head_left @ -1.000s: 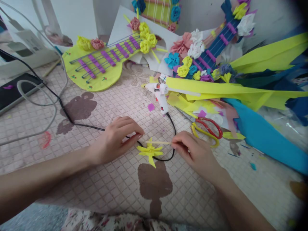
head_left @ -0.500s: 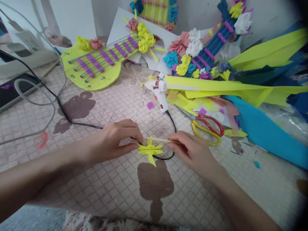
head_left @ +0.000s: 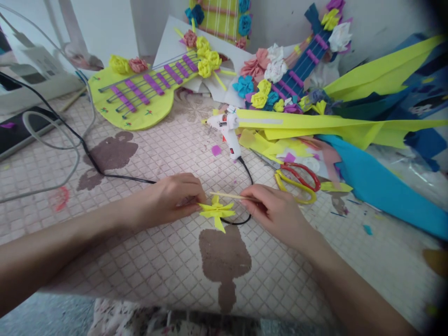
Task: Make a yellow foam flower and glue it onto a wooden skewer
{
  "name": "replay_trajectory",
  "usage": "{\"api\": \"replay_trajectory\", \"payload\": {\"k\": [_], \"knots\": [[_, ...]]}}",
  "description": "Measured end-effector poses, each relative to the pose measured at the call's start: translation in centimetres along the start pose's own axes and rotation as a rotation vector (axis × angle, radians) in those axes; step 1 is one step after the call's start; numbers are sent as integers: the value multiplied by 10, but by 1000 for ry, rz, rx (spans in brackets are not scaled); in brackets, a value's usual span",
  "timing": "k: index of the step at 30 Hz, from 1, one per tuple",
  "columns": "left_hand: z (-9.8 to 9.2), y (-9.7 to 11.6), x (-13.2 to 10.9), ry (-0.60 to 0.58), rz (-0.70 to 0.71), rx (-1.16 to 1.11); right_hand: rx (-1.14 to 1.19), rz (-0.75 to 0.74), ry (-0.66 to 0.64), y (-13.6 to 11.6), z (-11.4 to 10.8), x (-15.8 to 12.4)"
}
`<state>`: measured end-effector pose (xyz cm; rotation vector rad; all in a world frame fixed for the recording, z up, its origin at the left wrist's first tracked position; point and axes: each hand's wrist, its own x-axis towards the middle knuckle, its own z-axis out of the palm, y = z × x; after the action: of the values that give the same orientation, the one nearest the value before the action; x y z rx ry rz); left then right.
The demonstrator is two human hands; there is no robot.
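Note:
A yellow paper flower with several pointed petals is pinched at its left petal by my left hand. My right hand grips a thin pale stick, whose free end points left just above the flower. Between stick and flower there is little distance, and whether they touch I cannot tell. A black cord loops behind the flower and runs up to a white glue gun lying on the patterned tablecloth.
Scissors with red and yellow handles lie right of the glue gun. Behind are a yellow paper guitar, a blue one with paper flowers, and yellow strips. Blue paper stretches along the right. A power strip sits at left.
The view has shifted slightly, so the background sits a little differently. The flower and the stick appear slightly higher in the picture, still in the same hands.

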<state>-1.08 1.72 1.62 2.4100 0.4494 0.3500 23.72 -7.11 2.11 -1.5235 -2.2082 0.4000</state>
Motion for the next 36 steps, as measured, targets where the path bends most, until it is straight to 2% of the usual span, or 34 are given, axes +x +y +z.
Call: {"api": "replay_trajectory", "payload": {"k": [4,9,11,15,25,27,31,33,36], "knots": [[3,3,-1,85,-27,37,-8,10,25,-5,0,-1],[12,14,-4,237,-44,120,-6,39,136,-13,-1,-3],[16,17,-5,221,-32,147,-7,54,162,-15,0,-3],[17,19,-7,110,0,125,-7,34,132,-17,3,-3],[7,7,-4,21,0,109,-21,17,57,-21,4,-6],[5,6,-4,36,-1,123,-26,25,58,-21,3,-6],[1,5,-3,189,-56,221,-36,32,46,-20,2,-7],[3,3,-2,245,-6,224,-37,31,40,-21,2,-7],[9,0,1,246,70,208,-41,35,45,-21,2,-5]]}}
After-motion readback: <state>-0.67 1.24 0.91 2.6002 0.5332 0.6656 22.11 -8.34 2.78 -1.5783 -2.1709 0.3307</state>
